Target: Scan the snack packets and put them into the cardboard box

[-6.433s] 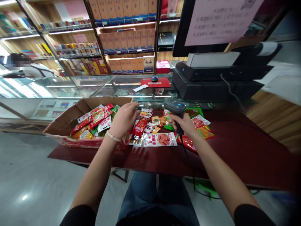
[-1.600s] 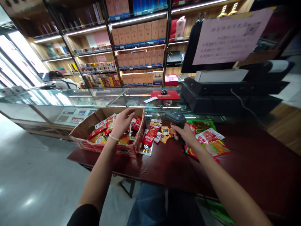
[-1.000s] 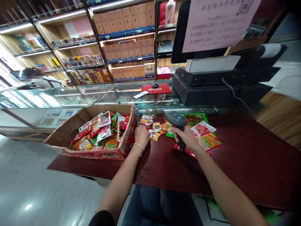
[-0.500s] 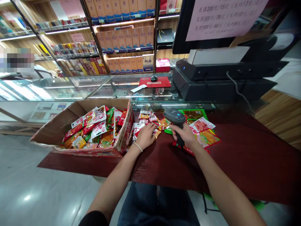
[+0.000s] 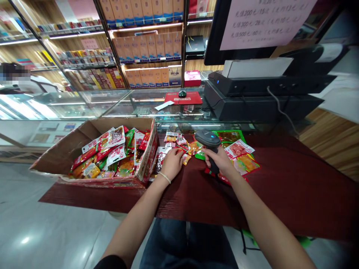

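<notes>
My right hand (image 5: 220, 160) is wrapped round the grip of a black barcode scanner (image 5: 208, 139), held above the tabletop with its head facing left. My left hand (image 5: 172, 164) rests among small snack packets, fingers curled in, pinching the edge of a small red snack packet (image 5: 179, 150). Beside it lies a larger packet with dark contents (image 5: 159, 161). Loose small packets (image 5: 170, 136) are just beyond the left fingers. Behind and right of the scanner lie a green-edged packet (image 5: 230, 136) and a red and yellow packet (image 5: 245, 164).
On the left stands an open cardboard box (image 5: 151, 149) full of snack packets. Behind the brown table (image 5: 280, 186) is a glass counter (image 5: 117, 106) with a mouse (image 5: 182, 93) on a red mat. A monitor and black till equipment (image 5: 263, 101) stand back right. A person is far left.
The fingers of my left hand have curled from lying flatter over the packets to a pinch. My right hand and the scanner stay nearly still. The view has shifted slightly.
</notes>
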Tool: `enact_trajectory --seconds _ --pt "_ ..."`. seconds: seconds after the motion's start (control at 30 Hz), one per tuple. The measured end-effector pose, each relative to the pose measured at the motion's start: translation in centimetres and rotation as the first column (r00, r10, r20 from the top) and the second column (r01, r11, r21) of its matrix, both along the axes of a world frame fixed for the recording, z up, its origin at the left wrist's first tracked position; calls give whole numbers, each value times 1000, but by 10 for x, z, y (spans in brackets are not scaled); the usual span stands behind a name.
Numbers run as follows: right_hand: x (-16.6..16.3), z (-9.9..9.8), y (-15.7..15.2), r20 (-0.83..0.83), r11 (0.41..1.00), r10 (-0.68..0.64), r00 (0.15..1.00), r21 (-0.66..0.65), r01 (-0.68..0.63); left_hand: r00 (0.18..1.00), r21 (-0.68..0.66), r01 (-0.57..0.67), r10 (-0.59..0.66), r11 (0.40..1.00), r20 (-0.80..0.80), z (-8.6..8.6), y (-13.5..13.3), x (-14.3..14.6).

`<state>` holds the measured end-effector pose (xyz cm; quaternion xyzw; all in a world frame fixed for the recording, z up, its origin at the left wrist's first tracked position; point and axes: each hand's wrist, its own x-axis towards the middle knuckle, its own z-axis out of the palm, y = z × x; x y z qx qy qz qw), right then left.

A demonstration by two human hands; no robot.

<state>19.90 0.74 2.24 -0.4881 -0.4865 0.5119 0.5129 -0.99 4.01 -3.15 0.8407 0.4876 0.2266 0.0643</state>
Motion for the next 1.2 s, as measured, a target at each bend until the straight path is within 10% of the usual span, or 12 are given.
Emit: enact_trajectory --seconds 0.47,0.93,1.2 --pt "4 -6 3 -23 1000 0 1000 17 0 984 -105 84 -66 991 166 1 1 4" --pt "8 -7 3 -27 999 8 1000 50 -7 843 -505 64 224 861 489 17 4 0" --pt "9 -6 3 -10 999 -9 1000 43 10 975 -96 145 -126 985 182 1 3 5"
